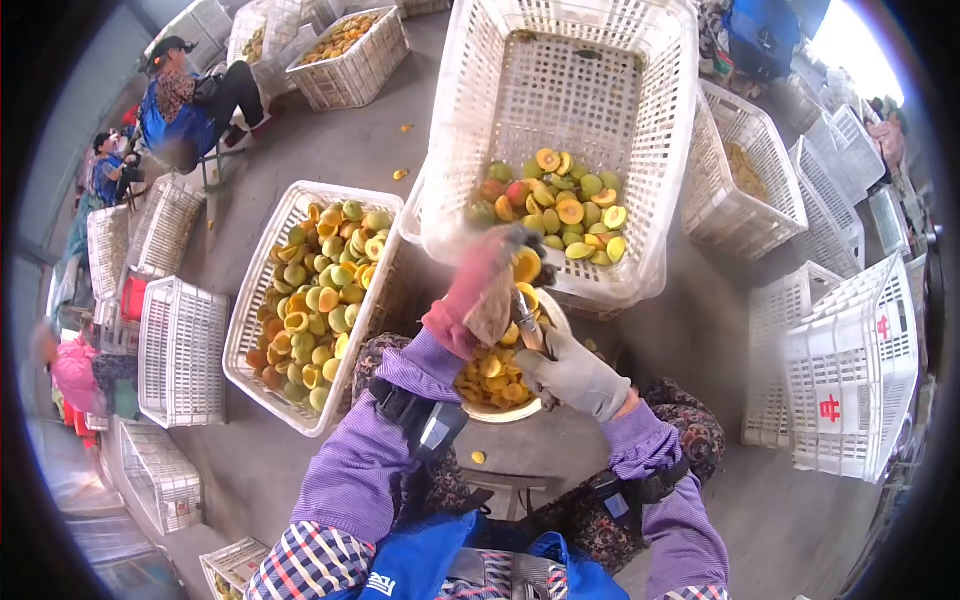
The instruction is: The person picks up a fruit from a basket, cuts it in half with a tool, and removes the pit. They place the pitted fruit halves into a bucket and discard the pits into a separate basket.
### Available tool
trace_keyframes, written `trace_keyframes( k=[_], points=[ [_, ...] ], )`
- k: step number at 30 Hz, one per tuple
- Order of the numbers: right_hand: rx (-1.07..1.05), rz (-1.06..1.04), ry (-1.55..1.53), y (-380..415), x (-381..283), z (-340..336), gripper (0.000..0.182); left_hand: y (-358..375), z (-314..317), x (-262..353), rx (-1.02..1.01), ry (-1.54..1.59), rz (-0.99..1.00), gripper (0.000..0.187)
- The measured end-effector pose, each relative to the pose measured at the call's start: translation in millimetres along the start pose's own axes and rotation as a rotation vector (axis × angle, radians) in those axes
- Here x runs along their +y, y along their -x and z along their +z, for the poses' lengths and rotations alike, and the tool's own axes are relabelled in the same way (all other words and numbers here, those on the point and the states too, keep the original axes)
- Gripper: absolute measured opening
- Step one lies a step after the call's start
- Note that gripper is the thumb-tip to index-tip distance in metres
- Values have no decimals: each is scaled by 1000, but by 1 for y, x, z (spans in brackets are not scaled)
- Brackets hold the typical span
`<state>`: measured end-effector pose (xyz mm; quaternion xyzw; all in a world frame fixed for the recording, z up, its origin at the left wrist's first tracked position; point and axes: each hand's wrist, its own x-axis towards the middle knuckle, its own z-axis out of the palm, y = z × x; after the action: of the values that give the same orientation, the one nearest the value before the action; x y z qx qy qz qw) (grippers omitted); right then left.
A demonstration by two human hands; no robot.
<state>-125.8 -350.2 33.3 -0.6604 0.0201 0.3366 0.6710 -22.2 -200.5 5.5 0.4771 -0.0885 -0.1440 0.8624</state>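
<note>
My left hand (pixel 480 285), in a reddish, stained glove, is closed around a cut orange fruit (pixel 526 265); motion blurs its fingers. In a pale glove, my right hand (pixel 585 375) grips the handle of a small knife (pixel 527 322), its blade pointing up toward the fruit. Both hands are above a round tub (pixel 497 413) holding yellow-orange fruit pieces. Just beyond them stands a large white crate (pixel 560 90) with green and orange fruits gathered at its near end. A second white crate (pixel 255 290), left of my hands, is full of halved fruits.
Stacked white crates stand at the right (pixel 850 370) and left (pixel 183 350). Another crate of orange fruit (pixel 350 60) is at the upper left. A seated person (pixel 185 110) in a blue apron is farther off. Fruit bits lie on the grey floor (pixel 300 480).
</note>
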Motion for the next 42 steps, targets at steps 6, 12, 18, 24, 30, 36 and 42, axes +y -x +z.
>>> trace_keyframes(
  k=[6, 12, 18, 24, 30, 36, 42],
  points=[
    [264, -86, 1075, -22, 56, -3, 33, 20, -71, 57, 266, -151, 284, 34],
    [262, -71, 1247, 1, 43, 3, 29, 47, -146, 105, 505, -1483, 72, 34],
    [500, -233, 1239, 20, 48, -3, 25, -41, -43, 61, 42, -1328, 76, 27],
    [666, -187, 1126, 54, 7, -16, 19, -181, -70, -62, 8, -2069, -220, 34],
    [643, -181, 1065, 58, 6, -25, 17, -167, -79, -64, -43, -1712, -147, 34],
    [742, -267, 1080, 45, 9, -25, 22, -148, -108, -40, -64, -748, -300, 47],
    [770, -408, 960, 12, 8, -10, 22, -55, -55, -13, -120, -219, -229, 45]
  ],
)
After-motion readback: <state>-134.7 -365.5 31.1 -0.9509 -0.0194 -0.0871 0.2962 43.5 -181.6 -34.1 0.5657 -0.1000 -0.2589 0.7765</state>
